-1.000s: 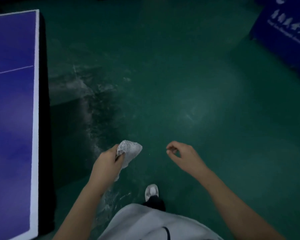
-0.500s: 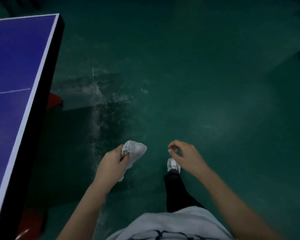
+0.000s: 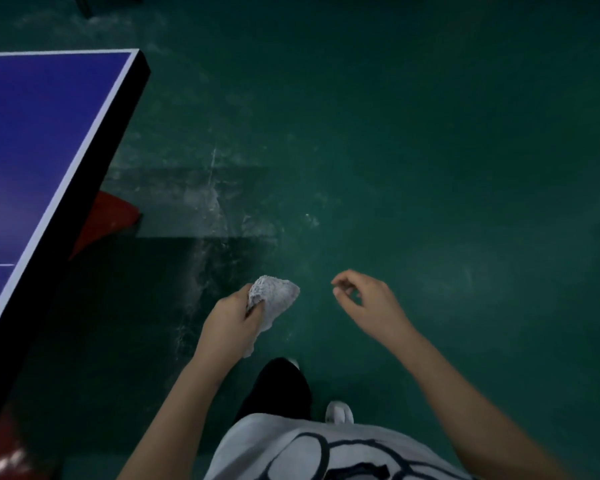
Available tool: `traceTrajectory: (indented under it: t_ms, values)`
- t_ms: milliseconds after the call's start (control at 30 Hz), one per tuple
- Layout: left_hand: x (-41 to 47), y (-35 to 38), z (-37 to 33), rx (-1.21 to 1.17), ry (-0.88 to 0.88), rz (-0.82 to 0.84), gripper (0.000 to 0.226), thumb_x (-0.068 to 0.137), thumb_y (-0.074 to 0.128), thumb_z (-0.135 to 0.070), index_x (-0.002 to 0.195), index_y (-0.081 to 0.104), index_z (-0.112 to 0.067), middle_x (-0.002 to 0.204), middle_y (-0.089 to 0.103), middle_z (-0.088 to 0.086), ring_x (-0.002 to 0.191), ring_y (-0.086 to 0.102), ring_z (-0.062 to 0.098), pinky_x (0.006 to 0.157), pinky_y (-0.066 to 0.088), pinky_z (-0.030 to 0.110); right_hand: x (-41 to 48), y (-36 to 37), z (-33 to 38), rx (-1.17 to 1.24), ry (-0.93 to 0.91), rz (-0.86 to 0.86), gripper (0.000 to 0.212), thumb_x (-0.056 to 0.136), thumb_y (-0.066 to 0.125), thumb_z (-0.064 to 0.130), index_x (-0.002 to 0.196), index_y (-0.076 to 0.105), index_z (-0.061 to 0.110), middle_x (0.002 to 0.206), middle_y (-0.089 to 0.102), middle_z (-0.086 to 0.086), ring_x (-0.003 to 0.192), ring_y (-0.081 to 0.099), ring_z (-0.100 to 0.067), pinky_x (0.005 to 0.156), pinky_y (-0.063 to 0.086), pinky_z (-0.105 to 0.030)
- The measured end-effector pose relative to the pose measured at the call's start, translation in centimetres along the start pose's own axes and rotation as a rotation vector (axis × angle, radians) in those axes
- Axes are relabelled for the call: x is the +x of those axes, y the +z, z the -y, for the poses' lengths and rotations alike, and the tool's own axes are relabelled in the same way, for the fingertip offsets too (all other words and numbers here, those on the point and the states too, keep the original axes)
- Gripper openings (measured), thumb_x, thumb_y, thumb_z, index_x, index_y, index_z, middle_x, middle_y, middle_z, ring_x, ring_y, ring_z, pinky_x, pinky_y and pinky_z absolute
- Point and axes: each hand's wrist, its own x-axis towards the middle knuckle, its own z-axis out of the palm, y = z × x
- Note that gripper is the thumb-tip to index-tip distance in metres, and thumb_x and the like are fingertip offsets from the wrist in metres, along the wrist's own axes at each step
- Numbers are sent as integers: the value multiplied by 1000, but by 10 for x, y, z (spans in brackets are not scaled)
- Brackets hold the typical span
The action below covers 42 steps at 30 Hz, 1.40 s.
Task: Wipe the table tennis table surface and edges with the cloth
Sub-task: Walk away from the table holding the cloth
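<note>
The blue table tennis table (image 3: 39, 140) fills the left side, with a white border line and a black side edge running down to the lower left. Its far right corner is near the top. My left hand (image 3: 231, 320) grips a bunched white cloth (image 3: 274, 296) over the green floor, well to the right of the table edge. My right hand (image 3: 371, 306) hangs in the air beside it, fingers loosely curled and holding nothing. Neither hand touches the table.
Red parts of the table's base (image 3: 110, 216) show under the edge, with another red part at the lower left. The green floor (image 3: 430, 168) has scuffed pale marks ahead of me. My legs and a white shoe (image 3: 339, 412) are below.
The view has swung so more of the table and its far corner show. My feet have stepped forward. Both hands keep the same pose, the left still holding the cloth.
</note>
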Motion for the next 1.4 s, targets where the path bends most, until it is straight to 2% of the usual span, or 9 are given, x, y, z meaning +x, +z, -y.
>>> traceTrajectory:
  t_ms: [267, 367, 467, 600, 933, 1033, 1133, 1267, 1400]
  values:
    - [176, -34, -5, -45, -7, -53, 35, 90, 53, -17, 60, 37, -28, 54, 48, -5, 48, 42, 10, 49, 35, 28, 185, -4, -26, -75, 43, 99, 12, 92, 56, 28, 99, 62, 20, 92, 61, 14, 86, 57, -3, 80, 50, -29]
    - [255, -69, -16, 1, 54, -44, 28, 91, 52, -18, 69, 39, -28, 59, 49, -10, 53, 46, 10, 49, 34, 27, 271, -15, -8, -92, 45, 102, 13, 92, 57, 28, 99, 62, 19, 96, 64, 10, 87, 57, -4, 81, 50, -27]
    - [326, -109, -23, 22, 86, -53, 17, 92, 51, -21, 75, 46, -19, 61, 52, -4, 54, 49, 15, 51, 36, 31, 353, -31, 20, -92, 12, 65, 11, 92, 57, 27, 98, 62, 20, 93, 62, 12, 85, 57, -2, 81, 49, -28]
    - [409, -152, -27, 53, 107, -52, 29, 93, 50, -20, 67, 38, -26, 56, 45, -5, 49, 42, 11, 47, 30, 29, 448, -46, 57, -53, -40, -7, 10, 90, 58, 25, 96, 63, 20, 91, 63, 10, 86, 59, -7, 79, 48, -30]
    - [606, -216, 0, -2, -25, -59, 17, 92, 50, -20, 79, 52, -10, 62, 55, 3, 53, 48, 17, 50, 35, 29, 666, -27, 84, -99, -49, 112, 11, 91, 58, 26, 99, 63, 20, 94, 62, 11, 90, 59, -7, 82, 50, -31]
    - [685, -244, 9, -8, -45, -76, 19, 92, 51, -19, 73, 49, -13, 58, 53, 1, 50, 46, 15, 49, 35, 30, 753, -16, 94, -112, -61, 149, 14, 92, 57, 28, 101, 62, 19, 97, 64, 9, 92, 59, -7, 83, 50, -33]
    - [768, -287, 6, 35, -53, -104, 13, 93, 51, -19, 80, 51, -16, 59, 53, -2, 51, 49, 13, 47, 35, 29, 846, -18, 117, -112, -78, 175, 15, 92, 56, 28, 102, 62, 18, 100, 65, 7, 93, 60, -8, 84, 50, -32]
    - [860, -345, 3, 65, -62, -153, 13, 93, 50, -19, 92, 56, -7, 74, 62, 10, 66, 58, 27, 58, 45, 38, 960, -22, 161, -108, -140, 201, 14, 92, 56, 27, 101, 62, 18, 95, 61, 11, 92, 60, -10, 82, 49, -32]
    - [934, -391, 16, 35, -121, -206, 15, 92, 51, -17, 87, 54, -3, 74, 62, 15, 67, 57, 33, 60, 45, 41, 1055, -19, 199, -112, -183, 236, 14, 91, 56, 27, 101, 62, 18, 96, 64, 7, 90, 60, -10, 82, 49, -34]
